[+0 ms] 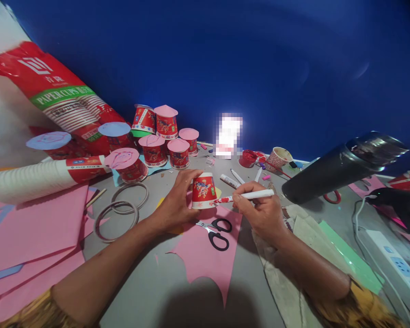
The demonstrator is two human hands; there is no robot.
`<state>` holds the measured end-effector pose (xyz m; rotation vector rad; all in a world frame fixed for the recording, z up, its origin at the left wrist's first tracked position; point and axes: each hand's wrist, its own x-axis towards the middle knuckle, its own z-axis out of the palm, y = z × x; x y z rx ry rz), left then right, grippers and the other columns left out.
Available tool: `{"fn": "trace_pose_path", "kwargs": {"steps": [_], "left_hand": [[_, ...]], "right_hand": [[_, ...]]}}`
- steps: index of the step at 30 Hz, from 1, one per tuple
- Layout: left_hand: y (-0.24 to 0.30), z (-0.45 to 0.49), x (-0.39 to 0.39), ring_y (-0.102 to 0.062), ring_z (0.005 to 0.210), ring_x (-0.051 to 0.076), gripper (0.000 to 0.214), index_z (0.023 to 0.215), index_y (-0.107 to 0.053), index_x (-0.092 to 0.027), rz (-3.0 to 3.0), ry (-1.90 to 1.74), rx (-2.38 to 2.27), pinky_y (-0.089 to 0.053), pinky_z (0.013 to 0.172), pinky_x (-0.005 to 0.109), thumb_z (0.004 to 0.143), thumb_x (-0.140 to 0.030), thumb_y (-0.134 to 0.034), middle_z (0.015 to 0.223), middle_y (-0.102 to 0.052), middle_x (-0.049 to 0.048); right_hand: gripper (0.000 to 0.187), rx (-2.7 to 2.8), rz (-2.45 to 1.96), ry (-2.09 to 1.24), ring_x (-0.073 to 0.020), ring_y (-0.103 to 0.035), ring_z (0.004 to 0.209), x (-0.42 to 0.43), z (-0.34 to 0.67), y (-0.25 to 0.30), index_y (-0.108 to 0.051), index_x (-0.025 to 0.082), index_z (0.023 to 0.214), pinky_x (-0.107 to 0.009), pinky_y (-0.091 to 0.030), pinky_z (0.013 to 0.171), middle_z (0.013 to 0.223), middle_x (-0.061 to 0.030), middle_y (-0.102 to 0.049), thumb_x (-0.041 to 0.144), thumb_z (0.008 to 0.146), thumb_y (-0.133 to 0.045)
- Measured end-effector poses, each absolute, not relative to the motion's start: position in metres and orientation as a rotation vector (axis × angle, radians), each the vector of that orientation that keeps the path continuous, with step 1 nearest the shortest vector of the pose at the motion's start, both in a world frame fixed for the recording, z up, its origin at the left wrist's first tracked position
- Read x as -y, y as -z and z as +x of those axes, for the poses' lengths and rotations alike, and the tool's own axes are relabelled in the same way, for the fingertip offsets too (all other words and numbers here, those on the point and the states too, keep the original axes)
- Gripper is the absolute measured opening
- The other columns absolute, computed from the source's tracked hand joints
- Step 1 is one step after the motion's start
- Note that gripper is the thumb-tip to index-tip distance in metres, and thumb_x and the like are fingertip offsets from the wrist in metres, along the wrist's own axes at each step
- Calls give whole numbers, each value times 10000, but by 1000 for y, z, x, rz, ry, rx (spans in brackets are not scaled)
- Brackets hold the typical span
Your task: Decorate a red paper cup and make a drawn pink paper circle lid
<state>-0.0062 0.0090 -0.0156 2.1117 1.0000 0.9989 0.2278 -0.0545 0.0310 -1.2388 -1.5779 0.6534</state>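
Note:
In the middle of the head view, my left hand [179,198] is closed around a red and white paper cup [204,189] held upside down above the table. My right hand [261,209] grips a white marker pen [256,195]. Its red-patterned end reaches the white band low on the cup; whether the tip touches cannot be made out. Below the cup, black-handled scissors [218,232] lie on a cut sheet of pink paper [208,264]. Beyond my right hand lie more markers [229,181].
Several cups with paper tops [153,148] stand at the back left, beside a stack of cups [27,177] and tape rings [116,221]. At right are a dark flask [328,168], a cloth [307,241] and a power strip [396,259]. A bright phone screen [228,134] leans against the blue wall.

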Motion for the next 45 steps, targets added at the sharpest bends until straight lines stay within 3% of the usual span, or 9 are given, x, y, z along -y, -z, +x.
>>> {"fn": "trace_pose_path", "kwargs": {"steps": [11, 17, 30, 45], "left_hand": [[14, -6, -8, -487, 1455, 355, 820, 1455, -441, -314, 2137, -980, -999, -426, 1235, 612, 752, -299, -861, 1496, -497, 117], [15, -6, -8, -493, 1450, 333, 813, 1453, -440, -322, 2154, -987, -984, -439, 1236, 570, 763, -280, -867, 1488, -497, 109], [20, -6, -10, -533, 1430, 335, 812, 1472, -439, -320, 2070, -1040, -929, -545, 1139, 542, 777, -309, -859, 1519, -490, 118], [19, -7, -10, -543, 1422, 333, 819, 1473, -432, -286, 2141, -1030, -947, -510, 1175, 535, 771, -274, -854, 1506, -514, 131]], "right_hand": [[106, 1570, -1221, -677, -145, -616, 627, 56, 225, -32, -715, 213, 796, -268, -478, 598, 713, 1, -700, 262, 885, -684], [111, 1589, -1235, -697, -129, -583, 578, 55, 225, -30, -714, 208, 798, -256, -445, 546, 690, 8, -683, 272, 883, -683], [127, 1549, -1201, -686, -121, -587, 558, 54, 231, -34, -709, 201, 793, -234, -454, 527, 646, 17, -678, 270, 898, -691], [111, 1575, -1204, -681, -128, -600, 586, 55, 229, -33, -709, 205, 781, -239, -462, 558, 669, 16, -683, 254, 876, -682]]}}
